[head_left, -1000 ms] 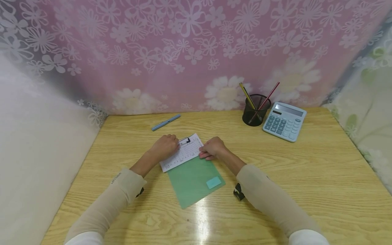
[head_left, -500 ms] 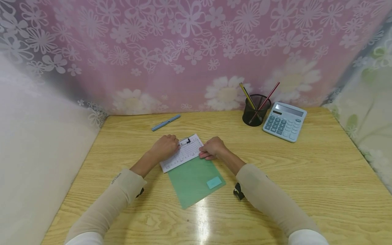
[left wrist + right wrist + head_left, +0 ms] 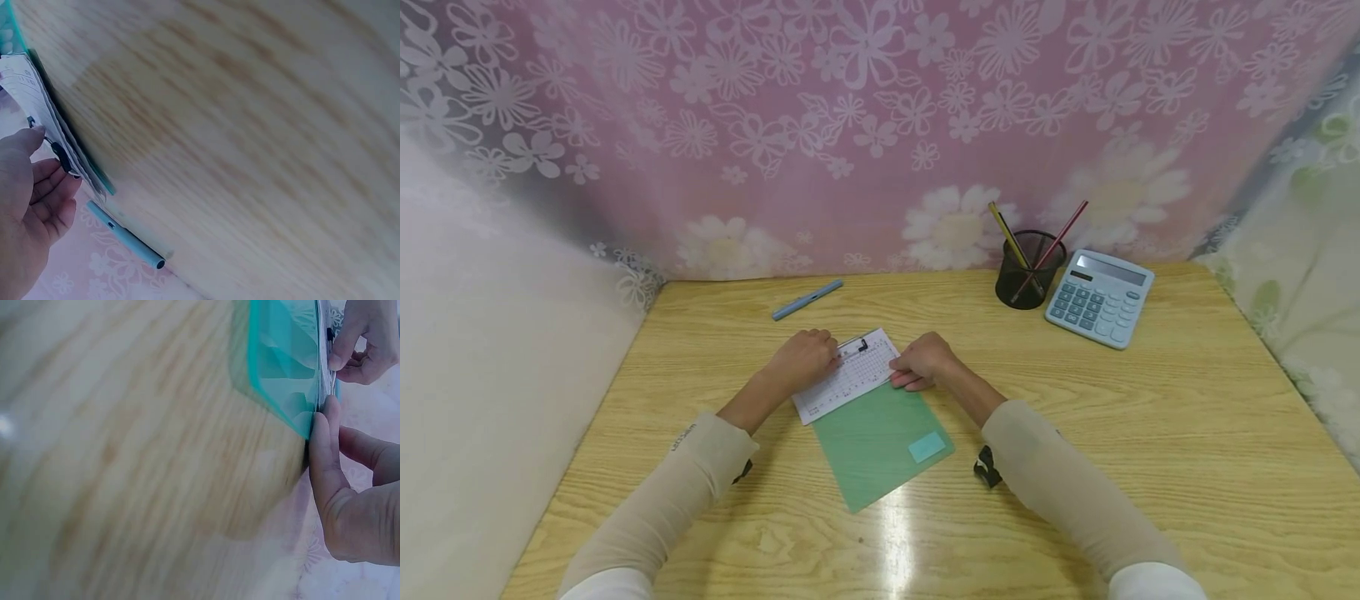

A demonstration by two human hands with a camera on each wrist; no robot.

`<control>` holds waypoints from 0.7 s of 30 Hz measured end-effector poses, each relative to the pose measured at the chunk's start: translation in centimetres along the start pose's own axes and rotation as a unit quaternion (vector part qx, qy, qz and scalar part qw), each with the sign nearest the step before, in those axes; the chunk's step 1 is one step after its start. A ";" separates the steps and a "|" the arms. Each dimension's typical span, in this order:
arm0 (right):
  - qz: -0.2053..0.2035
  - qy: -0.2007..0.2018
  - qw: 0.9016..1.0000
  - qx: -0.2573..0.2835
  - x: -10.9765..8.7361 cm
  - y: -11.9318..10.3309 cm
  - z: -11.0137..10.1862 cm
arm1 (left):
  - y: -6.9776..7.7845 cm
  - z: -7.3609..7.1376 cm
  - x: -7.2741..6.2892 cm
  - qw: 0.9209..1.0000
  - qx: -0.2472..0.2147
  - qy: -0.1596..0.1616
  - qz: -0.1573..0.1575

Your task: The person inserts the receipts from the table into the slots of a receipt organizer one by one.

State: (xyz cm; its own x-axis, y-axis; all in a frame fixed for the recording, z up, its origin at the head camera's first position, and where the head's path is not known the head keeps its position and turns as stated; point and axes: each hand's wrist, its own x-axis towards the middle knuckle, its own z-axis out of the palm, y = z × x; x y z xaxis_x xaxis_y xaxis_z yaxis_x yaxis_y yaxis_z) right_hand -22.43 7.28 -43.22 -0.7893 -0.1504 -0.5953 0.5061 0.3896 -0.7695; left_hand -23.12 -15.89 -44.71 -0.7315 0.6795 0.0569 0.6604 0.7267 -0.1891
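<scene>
A stack of white printed papers [image 3: 852,383] with a grid lies over the top part of a translucent green folder [image 3: 880,446], which has a light blue label. At the stack's far edge is a clip [image 3: 862,344] with a thin metal bar and a black end. My left hand [image 3: 805,360] is at this edge, its thumb and fingers pinching the clip, as the left wrist view shows. My right hand [image 3: 925,362] holds the right edge of the papers between thumb and fingers. In the right wrist view its fingertips [image 3: 320,428] are right at the stack's edge, beside the folder's corner.
Behind the papers lies a blue pen [image 3: 807,300] on the wooden table [image 3: 1150,442]. Towards the back right stand a black mesh pen holder [image 3: 1011,287] with pencils and a light blue calculator [image 3: 1099,298]. A pink flowered curtain [image 3: 820,167] hangs along the back.
Both hands keep their hold, and the papers and folder lie almost as before. The whole view shifts only very slightly.
</scene>
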 end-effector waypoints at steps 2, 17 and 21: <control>0.001 0.002 1.000 -0.002 0.0 0.0 -0.2 | 0.0 0.0 0.0 1.000 -0.010 -0.003 -0.006; -0.034 0.056 0.991 -0.119 -0.6 0.3 -1.0 | 0.2 -0.3 0.2 0.999 -0.036 -0.011 -0.022; -0.053 0.057 0.986 -0.146 -0.9 0.6 -1.1 | 0.4 -0.4 0.5 0.999 -0.032 -0.003 -0.015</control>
State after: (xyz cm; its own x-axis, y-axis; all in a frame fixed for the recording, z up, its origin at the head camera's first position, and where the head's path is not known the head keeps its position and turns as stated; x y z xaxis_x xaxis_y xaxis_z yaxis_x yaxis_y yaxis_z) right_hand -21.83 8.66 -42.86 -0.8746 -0.1075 -0.4728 0.3101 0.6255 -0.7160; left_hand -23.14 -15.26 -44.33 -0.7524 0.6562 0.0567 0.6468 0.7524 -0.1245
